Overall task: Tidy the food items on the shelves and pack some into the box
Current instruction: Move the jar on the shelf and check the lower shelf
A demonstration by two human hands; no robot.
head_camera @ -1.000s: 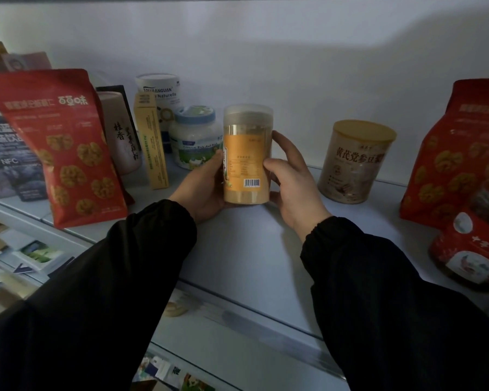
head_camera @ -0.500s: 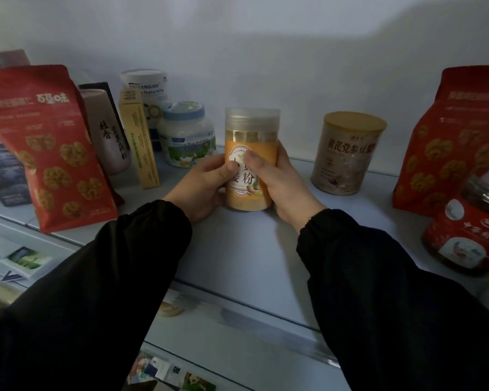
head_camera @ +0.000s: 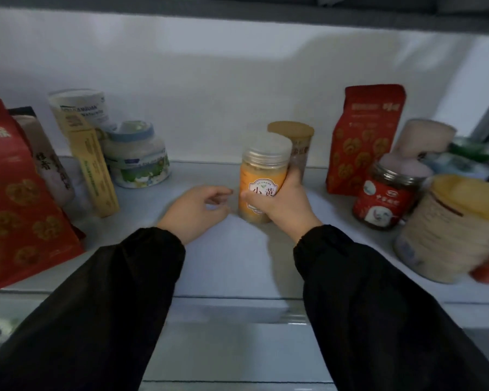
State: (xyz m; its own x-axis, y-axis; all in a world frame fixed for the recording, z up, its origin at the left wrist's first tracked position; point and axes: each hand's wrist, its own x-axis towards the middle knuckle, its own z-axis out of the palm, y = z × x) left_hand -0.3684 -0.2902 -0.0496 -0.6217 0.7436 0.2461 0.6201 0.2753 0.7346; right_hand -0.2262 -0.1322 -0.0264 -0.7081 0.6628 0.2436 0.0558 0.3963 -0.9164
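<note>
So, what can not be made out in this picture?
Head view only.
The orange jar: the lower part of its label is covered by the right hand.
The tan-lidded can: mostly hidden behind the jar.
The left red bag: cut off by the left edge.
The left hand: blurred by motion, fingers unclear.
The box: not in view.

Single view: a wide-angle camera worn on the person's head, facing forward and slightly down into the shelf (head_camera: pixel 215 263) bay, square to the back wall (head_camera: pixel 209 94). It stands close in: the left sleeve (head_camera: pixel 96 306) and right sleeve (head_camera: pixel 378 306) enter from the bottom edge, and the left hand (head_camera: pixel 192 213) and the right hand (head_camera: pixel 283 206) with its orange jar (head_camera: pixel 261 176) fall near frame centre. The underside of the upper shelf (head_camera: pixel 237 7) runs along the top edge.
</note>
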